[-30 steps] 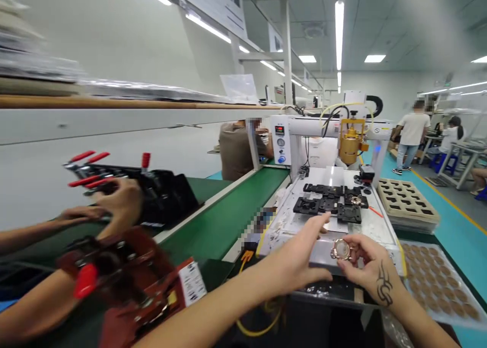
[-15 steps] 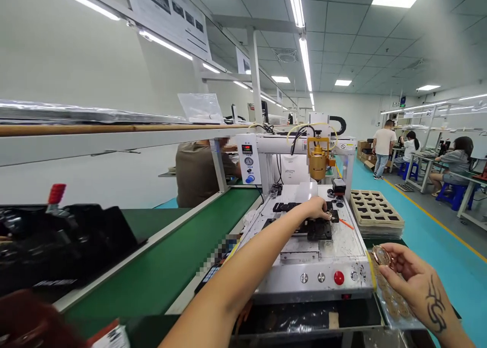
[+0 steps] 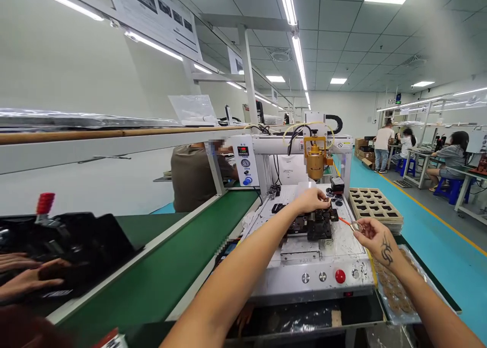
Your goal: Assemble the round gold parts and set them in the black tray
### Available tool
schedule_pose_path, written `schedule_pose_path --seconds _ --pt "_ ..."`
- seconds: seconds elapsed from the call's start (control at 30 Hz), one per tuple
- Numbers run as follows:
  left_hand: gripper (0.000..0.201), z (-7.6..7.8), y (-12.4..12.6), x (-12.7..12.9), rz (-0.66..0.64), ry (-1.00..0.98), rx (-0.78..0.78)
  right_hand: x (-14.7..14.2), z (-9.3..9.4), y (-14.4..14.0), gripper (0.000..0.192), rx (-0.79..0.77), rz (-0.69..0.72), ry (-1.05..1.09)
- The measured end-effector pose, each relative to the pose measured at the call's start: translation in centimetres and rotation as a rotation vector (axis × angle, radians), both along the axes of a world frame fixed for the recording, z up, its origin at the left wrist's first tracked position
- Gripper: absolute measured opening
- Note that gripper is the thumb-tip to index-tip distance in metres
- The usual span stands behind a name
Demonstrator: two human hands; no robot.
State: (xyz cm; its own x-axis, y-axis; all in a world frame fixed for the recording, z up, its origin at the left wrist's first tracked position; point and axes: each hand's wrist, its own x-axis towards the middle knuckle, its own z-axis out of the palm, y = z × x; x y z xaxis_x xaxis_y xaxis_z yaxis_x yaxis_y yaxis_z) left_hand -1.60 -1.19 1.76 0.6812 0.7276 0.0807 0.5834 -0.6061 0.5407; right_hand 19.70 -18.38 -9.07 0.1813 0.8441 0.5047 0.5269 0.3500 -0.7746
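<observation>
While black fixtures (image 3: 319, 230) occupy the machine bed (image 3: 345, 244), blue floor (image 3: 426, 234) stretches beyond.

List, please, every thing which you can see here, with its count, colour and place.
machine: one, white, centre
cylinder: one, gold, on the machine
buttons: four, one red and three silver, machine's front
fixtures: count unclear, black, on the machine
stick: one, orange, beside the fixtures
round part: one, gold-coloured rim, right of the fixtures
trays: stacked, beige, right of the machine
discs: many, brown, lower right
belt: one, green, left of the machine
shelf: one, white, upper left
clamp handle: one, red, far left
stools: at least two, blue, far right
people: at least four, brown, white and grey clothes, background
co-worker's hand: at least one, bare, left edge
left hand: one, bare, at the fixtures
right hand: one, bare, holding the round part
</observation>
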Motion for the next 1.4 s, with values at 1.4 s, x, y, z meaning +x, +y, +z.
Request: schedule_pose_path --seconds 1.4 --pt "0.025 -15.0 -25.0 -23.8 0.374 -0.462 -0.083 -1.4 -7.6 -8.4 0.048 0.124 -0.423 -0.352"
